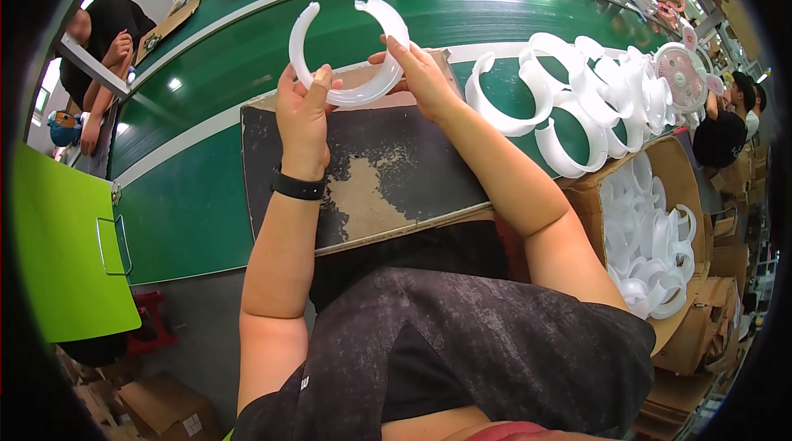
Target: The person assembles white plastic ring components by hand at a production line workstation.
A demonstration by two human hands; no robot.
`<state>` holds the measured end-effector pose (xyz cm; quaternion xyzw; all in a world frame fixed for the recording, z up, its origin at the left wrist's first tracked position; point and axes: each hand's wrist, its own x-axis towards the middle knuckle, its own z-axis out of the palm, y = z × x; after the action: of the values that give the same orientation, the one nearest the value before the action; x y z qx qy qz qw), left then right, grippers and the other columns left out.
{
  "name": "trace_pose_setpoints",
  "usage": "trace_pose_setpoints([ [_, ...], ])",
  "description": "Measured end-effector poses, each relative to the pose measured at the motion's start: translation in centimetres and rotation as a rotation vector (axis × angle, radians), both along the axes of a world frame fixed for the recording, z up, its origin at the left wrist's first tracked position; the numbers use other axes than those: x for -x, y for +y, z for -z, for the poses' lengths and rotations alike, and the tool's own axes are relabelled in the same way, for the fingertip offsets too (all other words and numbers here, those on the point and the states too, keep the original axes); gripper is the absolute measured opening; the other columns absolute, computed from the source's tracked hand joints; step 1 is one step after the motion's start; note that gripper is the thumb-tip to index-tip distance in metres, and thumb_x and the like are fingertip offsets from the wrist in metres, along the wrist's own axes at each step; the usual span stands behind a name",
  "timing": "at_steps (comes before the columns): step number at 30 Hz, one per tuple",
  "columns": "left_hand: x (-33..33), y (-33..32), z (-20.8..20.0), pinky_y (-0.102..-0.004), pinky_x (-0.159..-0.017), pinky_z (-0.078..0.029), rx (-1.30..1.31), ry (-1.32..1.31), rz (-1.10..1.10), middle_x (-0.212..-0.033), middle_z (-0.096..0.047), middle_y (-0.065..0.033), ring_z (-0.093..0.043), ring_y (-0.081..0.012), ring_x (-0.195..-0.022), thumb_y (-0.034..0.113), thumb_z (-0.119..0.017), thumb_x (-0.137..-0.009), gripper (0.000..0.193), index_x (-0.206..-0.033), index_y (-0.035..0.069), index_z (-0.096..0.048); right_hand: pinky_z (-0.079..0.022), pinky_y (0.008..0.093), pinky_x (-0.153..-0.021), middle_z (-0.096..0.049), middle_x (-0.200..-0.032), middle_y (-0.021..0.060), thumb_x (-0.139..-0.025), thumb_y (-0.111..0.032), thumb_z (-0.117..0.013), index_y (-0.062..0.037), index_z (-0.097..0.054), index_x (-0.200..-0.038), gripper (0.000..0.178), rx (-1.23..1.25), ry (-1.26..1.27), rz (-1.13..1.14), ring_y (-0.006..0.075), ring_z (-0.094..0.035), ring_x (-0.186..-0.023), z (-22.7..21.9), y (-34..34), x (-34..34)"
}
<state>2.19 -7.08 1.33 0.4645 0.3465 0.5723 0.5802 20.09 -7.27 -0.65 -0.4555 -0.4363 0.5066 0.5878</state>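
Observation:
Between my hands I hold up a white C-shaped plastic ring [360,95], its gap facing the far side. My left hand [304,121] grips the ring's lower left, thumb on top. On the ring's right side, my right hand [419,76] has its fingers closed round the rim. Both hands are over a worn dark board [285,160] lying on the green table. Several similar white C-shaped rings [569,134] stand in rows on the table to the right of my right hand.
At my right an open cardboard box [697,231] is filled with white rings. A green conveyor belt [239,61] runs across the far side, with white parts beyond it. A lime-green panel [66,251] stands at left. Other people work at far left and far right.

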Motion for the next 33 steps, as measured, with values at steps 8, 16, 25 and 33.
trace_pose_setpoints([
  [8,0.2,0.0,-0.1,-0.0261,-0.083,-0.046,-0.058,-0.004,0.010,-0.114,-0.054,-0.0106,-0.055,-0.0141,-0.098,-0.002,-0.064,-0.082,0.063,-0.137,-0.001,-0.033,-0.050,0.0300,-0.070,-0.062,-0.102,0.0079,-0.095,-0.046,-0.043,-0.0031,-0.046,-0.126,0.053,0.038,-0.064,0.016,0.0144,-0.060,-0.085,0.4,0.2,0.1],
  [16,0.7,0.2,-0.3,-0.0247,-0.084,-0.045,-0.038,0.018,0.024,-0.121,-0.053,-0.0108,-0.055,-0.0147,-0.101,-0.013,-0.055,-0.078,0.067,-0.139,0.002,-0.034,-0.050,0.0284,-0.067,-0.061,-0.107,0.0068,-0.092,-0.030,-0.054,-0.0051,-0.046,-0.127,0.043,-0.033,-0.012,0.012,0.0137,-0.058,-0.092,0.2,0.1,0.2],
  [25,0.6,0.7,0.8,-0.0264,-0.090,-0.043,-0.049,0.016,0.001,-0.122,-0.057,-0.0153,-0.055,-0.0167,-0.107,-0.015,-0.051,-0.077,0.071,-0.142,0.002,-0.028,-0.053,0.0297,-0.081,-0.054,-0.127,0.0044,-0.083,-0.001,-0.062,-0.0112,-0.044,-0.133,0.055,-0.148,0.085,-0.019,0.0154,-0.056,-0.106,0.4,0.4,-0.3],
  [33,0.8,0.6,0.5,-0.0255,-0.086,-0.044,-0.049,0.026,0.002,-0.118,-0.060,-0.0154,-0.057,-0.0146,-0.101,-0.015,-0.051,-0.078,0.070,-0.142,0.003,-0.028,-0.051,0.0261,-0.080,-0.058,-0.117,0.0037,-0.075,0.009,-0.064,-0.0085,-0.048,-0.132,0.061,-0.118,0.221,-0.011,0.0117,-0.055,-0.099,-0.1,0.4,0.2],
])
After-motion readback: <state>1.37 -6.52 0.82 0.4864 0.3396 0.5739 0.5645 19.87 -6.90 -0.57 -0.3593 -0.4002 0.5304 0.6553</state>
